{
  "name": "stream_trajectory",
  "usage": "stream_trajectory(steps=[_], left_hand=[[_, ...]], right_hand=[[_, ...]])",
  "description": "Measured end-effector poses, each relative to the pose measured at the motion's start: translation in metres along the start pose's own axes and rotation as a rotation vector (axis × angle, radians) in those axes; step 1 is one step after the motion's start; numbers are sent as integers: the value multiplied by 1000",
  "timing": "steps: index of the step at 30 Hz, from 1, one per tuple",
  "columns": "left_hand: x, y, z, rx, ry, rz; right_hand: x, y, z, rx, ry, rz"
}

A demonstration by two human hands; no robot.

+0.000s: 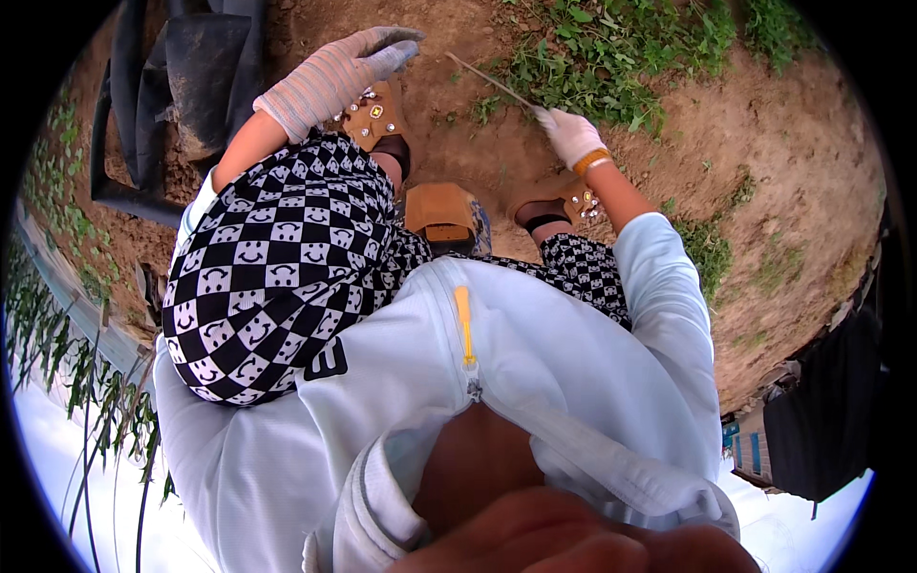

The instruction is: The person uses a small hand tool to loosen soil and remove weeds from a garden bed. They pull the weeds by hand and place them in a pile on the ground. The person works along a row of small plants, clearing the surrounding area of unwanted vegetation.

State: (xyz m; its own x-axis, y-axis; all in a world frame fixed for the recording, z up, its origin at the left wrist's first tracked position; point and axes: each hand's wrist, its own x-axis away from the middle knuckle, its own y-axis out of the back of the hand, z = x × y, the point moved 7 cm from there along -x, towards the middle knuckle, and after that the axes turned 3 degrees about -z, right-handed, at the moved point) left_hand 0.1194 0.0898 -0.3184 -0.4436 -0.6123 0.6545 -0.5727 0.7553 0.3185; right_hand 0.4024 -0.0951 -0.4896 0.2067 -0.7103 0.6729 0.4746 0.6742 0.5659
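Rod (492,81), thin and pale, held in the grip of the white-gloved right hand (568,136), fingers wrapped around one end, as seen from the head camera. Far tip pointing forward and left above bare soil (812,124), just beside a patch of green weeds (611,57); exact kind of tool too small to tell. Stretched out on the other side, left hand (353,62) in a striped glove with grey fingertips, near the left shoe (374,116), its grip loose, with fingers nearly straight and the palm hidden from sight. Brown and decorated with shiny studs, both that shoe and the right shoe (583,202), planted apart on the ground. Between them, a brown object (439,208) of unclear kind. Folded at far left, black plastic (201,76). Closest to the lens, checkered trousers (282,248) with smiling faces and a pale blue jacket (573,353) with a yellow zipper pull (464,320).
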Motion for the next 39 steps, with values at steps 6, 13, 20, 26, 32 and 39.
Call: stream_trajectory(steps=[6,13,20,26,32,39], left_hand=[[-5,3,24,36,-57,-69],[-5,1,23,24,0,-10],[-5,-2,25,43,-16,-10],[0,1,34,62,50,2],[2,-2,13,104,13,10],[4,-2,24,41,95,67]], right_hand=[[34,-6,-77,215,-111,89],[31,20,-26,148,-24,71],[-30,38,9,3,-80,-19],[4,35,-37,105,-68,-8],[-23,32,-7,78,-82,2],[12,-2,-79,124,-139,-19]])
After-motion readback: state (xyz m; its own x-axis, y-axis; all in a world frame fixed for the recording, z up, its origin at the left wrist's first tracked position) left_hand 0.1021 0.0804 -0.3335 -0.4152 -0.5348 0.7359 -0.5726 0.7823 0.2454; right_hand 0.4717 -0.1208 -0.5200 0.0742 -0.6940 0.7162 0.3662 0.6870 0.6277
